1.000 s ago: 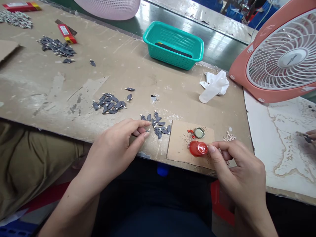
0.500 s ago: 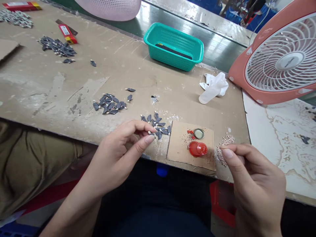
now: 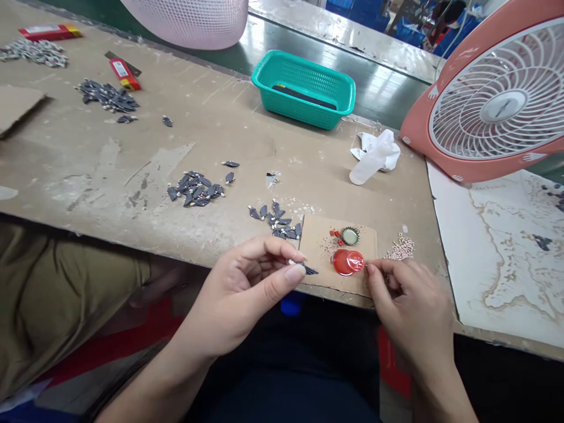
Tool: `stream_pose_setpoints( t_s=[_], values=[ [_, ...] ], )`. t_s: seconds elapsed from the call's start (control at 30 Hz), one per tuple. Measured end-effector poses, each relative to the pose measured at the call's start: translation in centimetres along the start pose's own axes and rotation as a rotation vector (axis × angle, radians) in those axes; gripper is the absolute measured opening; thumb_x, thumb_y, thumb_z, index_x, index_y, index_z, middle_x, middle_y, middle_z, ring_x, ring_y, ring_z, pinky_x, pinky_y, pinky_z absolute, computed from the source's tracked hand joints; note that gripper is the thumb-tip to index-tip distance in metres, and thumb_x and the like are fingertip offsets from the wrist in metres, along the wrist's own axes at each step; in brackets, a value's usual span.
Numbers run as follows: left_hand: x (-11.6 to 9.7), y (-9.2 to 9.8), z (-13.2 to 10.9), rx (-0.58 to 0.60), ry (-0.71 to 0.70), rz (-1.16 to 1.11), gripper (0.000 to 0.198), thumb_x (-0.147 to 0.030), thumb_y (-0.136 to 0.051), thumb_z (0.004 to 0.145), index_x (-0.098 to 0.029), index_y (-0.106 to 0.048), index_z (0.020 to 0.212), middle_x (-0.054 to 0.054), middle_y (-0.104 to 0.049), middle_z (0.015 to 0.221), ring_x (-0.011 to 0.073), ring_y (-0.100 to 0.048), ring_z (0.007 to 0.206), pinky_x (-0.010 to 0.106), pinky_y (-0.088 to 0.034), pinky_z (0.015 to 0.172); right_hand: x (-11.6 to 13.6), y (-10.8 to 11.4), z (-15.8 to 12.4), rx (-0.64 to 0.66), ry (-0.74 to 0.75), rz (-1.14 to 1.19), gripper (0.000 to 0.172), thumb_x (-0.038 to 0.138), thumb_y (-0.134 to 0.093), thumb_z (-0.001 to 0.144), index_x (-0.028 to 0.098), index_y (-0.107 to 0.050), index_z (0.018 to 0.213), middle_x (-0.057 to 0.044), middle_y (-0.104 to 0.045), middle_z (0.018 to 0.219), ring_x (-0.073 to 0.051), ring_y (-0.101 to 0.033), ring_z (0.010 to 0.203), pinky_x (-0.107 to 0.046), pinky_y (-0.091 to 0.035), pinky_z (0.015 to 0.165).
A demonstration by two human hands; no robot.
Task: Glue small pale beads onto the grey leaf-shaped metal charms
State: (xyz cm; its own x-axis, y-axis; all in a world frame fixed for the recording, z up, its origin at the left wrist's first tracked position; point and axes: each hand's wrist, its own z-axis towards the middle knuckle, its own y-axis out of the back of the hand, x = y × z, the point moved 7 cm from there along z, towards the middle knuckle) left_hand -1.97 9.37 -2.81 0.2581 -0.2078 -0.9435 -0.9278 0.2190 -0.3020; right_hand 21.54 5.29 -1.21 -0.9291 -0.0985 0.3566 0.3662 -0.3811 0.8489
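My left hand (image 3: 251, 282) pinches a small dark leaf-shaped piece (image 3: 308, 269) between thumb and forefinger, just over the near table edge. My right hand (image 3: 412, 311) is closed in a pinch beside a red cap (image 3: 348, 262); whatever its fingertips hold is too small to make out. The red cap and a metal bottle cap (image 3: 350, 236) sit on a cardboard square (image 3: 317, 247). A cluster of dark leaf pieces (image 3: 277, 218) lies just left of the cardboard. A small heap of pale beads (image 3: 402, 249) lies to its right.
More dark leaf piles (image 3: 196, 189) (image 3: 108, 97) lie further left. A teal basket (image 3: 304, 88), a white crumpled cloth (image 3: 374, 155) and a pink fan (image 3: 497, 100) stand at the back and right. Red utility knives (image 3: 126, 73) lie far left. A person's khaki-clad leg (image 3: 53, 294) is at left.
My left hand lifted a dark leaf piece from the cluster and brought it right and nearer me. My right hand went from the bead heap back to the red cap.
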Motion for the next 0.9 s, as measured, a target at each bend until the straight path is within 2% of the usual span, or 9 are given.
stream_pose_setpoints(
  t_s=[0.1,0.23,0.3,0.37,0.53,0.63,0.9],
  values=[
    [0.6,-0.9,-0.3,0.020,0.061,-0.058,0.006,-0.023,-0.084,0.085,-0.029,-0.081,0.088,-0.003,-0.072,0.080,0.0061,-0.062,0.068,0.010,-0.052,0.062,0.3,1.6,-0.6,-0.063,-0.074,0.110,0.013,0.029,-0.066,0.095,0.022,-0.071,0.087,0.004,-0.048,0.065,-0.012,-0.047,0.062,-0.029,-0.038,0.061],
    [0.8,-2.4,-0.6,0.049,0.098,-0.097,0.012,-0.015,-0.086,0.080,-0.027,-0.083,0.081,-0.002,-0.076,0.074,0.0064,-0.064,0.064,0.010,-0.051,0.060,0.8,3.5,-1.9,-0.173,-0.278,0.494,0.004,0.027,-0.073,0.091,0.024,-0.073,0.090,0.000,-0.061,0.078,-0.014,-0.056,0.070,-0.028,-0.039,0.057],
    [0.9,-3.0,-0.8,0.060,0.113,-0.105,0.017,-0.011,-0.086,0.077,-0.028,-0.084,0.079,-0.002,-0.079,0.075,0.0077,-0.068,0.065,0.012,-0.053,0.061,1.8,3.7,-2.1,-0.163,-0.276,0.642,0.001,0.024,-0.074,0.090,0.024,-0.073,0.089,-0.002,-0.065,0.084,-0.015,-0.058,0.073,-0.027,-0.038,0.054],
    [1.1,-3.5,-0.8,0.067,0.131,-0.102,0.019,-0.010,-0.085,0.077,-0.029,-0.085,0.080,-0.001,-0.081,0.077,0.0091,-0.071,0.066,0.013,-0.055,0.063,3.1,3.6,-2.0,-0.117,-0.230,0.719,0.005,0.021,-0.072,0.090,0.025,-0.074,0.089,-0.001,-0.063,0.080,-0.014,-0.057,0.069,-0.026,-0.039,0.051],
    [0.9,-4.2,-1.0,0.090,0.100,-0.061,0.023,-0.009,-0.086,0.076,-0.031,-0.087,0.082,-0.002,-0.083,0.081,0.0101,-0.074,0.070,0.014,-0.057,0.066,5.2,3.1,-1.6,-0.048,-0.170,0.735,0.008,0.018,-0.070,0.090,0.026,-0.073,0.090,0.004,-0.052,0.066,-0.009,-0.046,0.057,-0.023,-0.038,0.050],
    [0.7,-4.4,-1.2,0.110,0.079,-0.051,0.024,-0.009,-0.086,0.078,-0.032,-0.087,0.084,-0.003,-0.084,0.086,0.0104,-0.076,0.076,0.013,-0.058,0.072,5.6,2.8,-1.5,-0.037,-0.156,0.730,0.009,0.018,-0.070,0.091,0.026,-0.073,0.090,0.006,-0.048,0.063,-0.008,-0.045,0.055,-0.023,-0.038,0.050],
    [0.6,-4.6,-1.4,0.104,0.067,-0.028,0.025,-0.009,-0.086,0.079,-0.033,-0.087,0.085,-0.003,-0.084,0.088,0.0108,-0.078,0.078,0.013,-0.059,0.073,5.4,2.6,-1.6,-0.034,-0.164,0.707,0.009,0.017,-0.071,0.089,0.025,-0.073,0.088,0.005,-0.053,0.064,-0.008,-0.046,0.053,-0.022,-0.036,0.047]
  ],
)
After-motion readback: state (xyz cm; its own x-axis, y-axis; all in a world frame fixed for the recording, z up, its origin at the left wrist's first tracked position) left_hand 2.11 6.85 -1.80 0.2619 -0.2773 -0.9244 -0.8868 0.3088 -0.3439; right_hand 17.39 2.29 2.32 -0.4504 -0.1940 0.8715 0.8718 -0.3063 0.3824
